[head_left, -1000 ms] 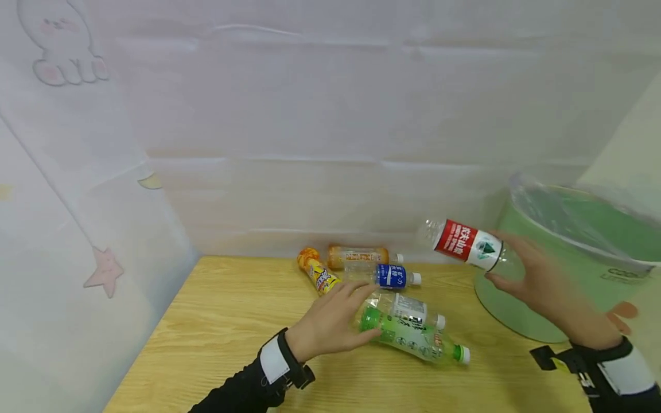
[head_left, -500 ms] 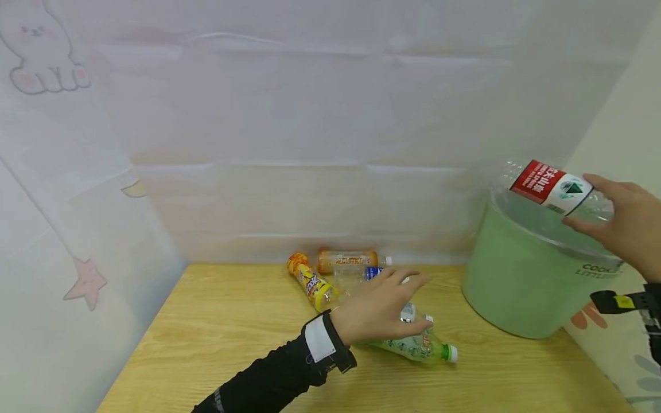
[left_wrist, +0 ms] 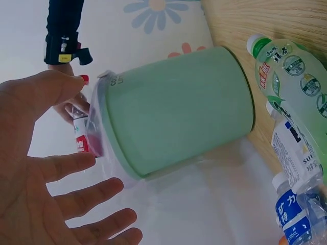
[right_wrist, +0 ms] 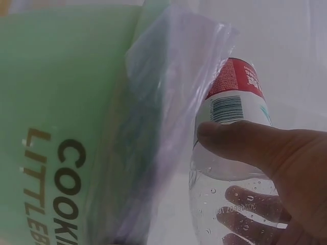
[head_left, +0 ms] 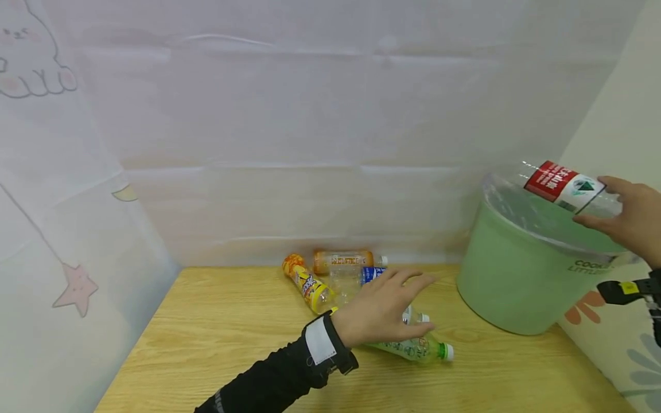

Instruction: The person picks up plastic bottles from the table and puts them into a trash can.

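My right hand (head_left: pixel 635 215) grips a clear plastic bottle (head_left: pixel 560 186) with a red-and-white label. The bottle lies tilted above the mouth of a light green bin (head_left: pixel 516 281) lined with a clear plastic bag (right_wrist: pixel 179 66). In the right wrist view the thumb crosses the label and the fingers show through the plastic; drops cling inside. My left hand (head_left: pixel 382 312), fingers spread and holding nothing, hovers over several bottles lying on the table. Partly hidden under it are a green-tinted bottle (head_left: pixel 420 349), a bottle with a white label (left_wrist: pixel 294 153) and a blue-labelled bottle (left_wrist: pixel 294 217).
A yellow-wrapped bottle (head_left: pixel 311 289) and an orange-labelled bottle (head_left: pixel 343 261) lie near the back of the wooden table (head_left: pixel 222 332). A white wall covering (head_left: pixel 289 206) rises behind. The bin stands at the table's right, near the side wall.
My right hand has carried the red-labelled bottle right and up from beside the bin to above its mouth, then slowed. My left hand has shifted right over the bottles. The head view has turned slightly.
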Demonstrator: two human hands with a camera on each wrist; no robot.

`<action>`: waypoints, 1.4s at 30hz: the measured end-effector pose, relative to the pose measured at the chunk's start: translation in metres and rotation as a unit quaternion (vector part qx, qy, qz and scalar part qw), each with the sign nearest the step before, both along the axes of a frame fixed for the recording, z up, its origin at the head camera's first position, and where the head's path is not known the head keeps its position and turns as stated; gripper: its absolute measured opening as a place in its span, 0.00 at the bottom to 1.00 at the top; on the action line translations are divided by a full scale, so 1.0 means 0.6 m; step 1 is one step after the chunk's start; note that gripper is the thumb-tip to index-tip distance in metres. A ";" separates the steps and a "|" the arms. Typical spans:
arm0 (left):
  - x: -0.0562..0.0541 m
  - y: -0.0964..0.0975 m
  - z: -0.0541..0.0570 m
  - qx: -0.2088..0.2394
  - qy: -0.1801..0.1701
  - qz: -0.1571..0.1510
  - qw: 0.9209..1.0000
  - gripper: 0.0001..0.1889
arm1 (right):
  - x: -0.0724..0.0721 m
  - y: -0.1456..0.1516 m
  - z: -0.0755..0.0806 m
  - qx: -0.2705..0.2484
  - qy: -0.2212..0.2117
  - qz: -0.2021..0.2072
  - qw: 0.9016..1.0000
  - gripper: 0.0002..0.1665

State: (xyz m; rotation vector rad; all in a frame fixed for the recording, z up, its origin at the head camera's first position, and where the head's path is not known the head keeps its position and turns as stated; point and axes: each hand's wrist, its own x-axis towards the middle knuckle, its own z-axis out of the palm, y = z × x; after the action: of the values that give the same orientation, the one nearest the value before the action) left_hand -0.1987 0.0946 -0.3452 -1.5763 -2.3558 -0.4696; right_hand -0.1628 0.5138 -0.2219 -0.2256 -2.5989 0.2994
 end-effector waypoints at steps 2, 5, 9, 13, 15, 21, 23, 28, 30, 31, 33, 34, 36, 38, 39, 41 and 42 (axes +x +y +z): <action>-0.002 -0.004 -0.001 0.001 -0.004 0.000 1.000 0.40 | -0.001 -0.001 -0.002 -0.002 0.004 0.003 1.000 0.41; -0.005 -0.008 -0.002 -0.001 -0.005 0.000 1.000 0.40 | -0.002 0.001 -0.005 -0.007 0.002 -0.002 1.000 0.43; -0.007 -0.013 -0.004 -0.005 -0.010 0.004 1.000 0.40 | -0.016 0.030 -0.021 -0.004 0.002 -0.010 1.000 0.47; -0.009 -0.020 -0.004 -0.008 -0.017 0.013 1.000 0.40 | -0.048 0.096 -0.058 0.025 0.031 -0.002 0.999 0.56; -0.012 -0.025 -0.003 -0.009 -0.018 0.018 1.000 0.39 | -0.054 0.104 -0.066 0.039 0.045 0.009 0.998 0.57; -0.023 -0.052 -0.006 -0.008 -0.039 0.039 0.998 0.38 | -0.046 0.035 -0.063 0.047 0.018 0.028 0.998 0.53; -0.029 -0.067 -0.011 -0.011 -0.050 0.051 0.997 0.38 | -0.048 0.011 -0.070 0.055 0.021 0.050 0.997 0.52; -0.044 -0.113 -0.034 -0.013 -0.063 0.084 0.994 0.39 | -0.024 -0.114 -0.055 0.060 0.066 0.131 0.987 0.46; -0.049 -0.132 -0.042 -0.010 -0.067 0.097 0.993 0.39 | -0.029 -0.141 -0.060 0.059 0.094 0.174 0.979 0.46; -0.051 -0.141 -0.046 -0.007 -0.068 0.104 0.992 0.39 | -0.032 -0.154 -0.063 0.058 0.104 0.196 0.973 0.46; -0.053 -0.158 -0.053 -0.001 -0.073 0.115 0.991 0.39 | -0.039 -0.179 -0.071 0.062 0.126 0.245 0.959 0.46; -0.054 -0.165 -0.057 0.001 -0.074 0.121 0.990 0.39 | -0.041 -0.191 -0.076 0.066 0.133 0.268 0.952 0.46; -0.053 -0.177 -0.064 0.002 -0.076 0.129 0.989 0.38 | -0.042 -0.215 -0.089 0.073 0.141 0.305 0.939 0.46; -0.052 -0.187 -0.073 0.003 -0.081 0.136 0.987 0.37 | -0.041 -0.241 -0.107 0.072 0.137 0.330 0.931 0.47; -0.050 -0.192 -0.077 0.004 -0.085 0.137 0.987 0.38 | -0.041 -0.254 -0.116 0.072 0.132 0.338 0.929 0.47; -0.048 -0.201 -0.085 0.004 -0.091 0.141 0.986 0.38 | -0.039 -0.280 -0.139 0.066 0.117 0.352 0.926 0.48; -0.047 -0.205 -0.089 0.005 -0.092 0.143 0.985 0.38 | -0.038 -0.292 -0.152 0.061 0.109 0.356 0.926 0.48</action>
State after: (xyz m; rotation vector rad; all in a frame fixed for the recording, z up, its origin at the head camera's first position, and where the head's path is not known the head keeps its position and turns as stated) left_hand -0.2270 -0.0282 -0.3986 -1.2061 -2.6578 -0.5815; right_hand -0.1857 0.3386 -0.3128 0.7709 -2.3686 0.3812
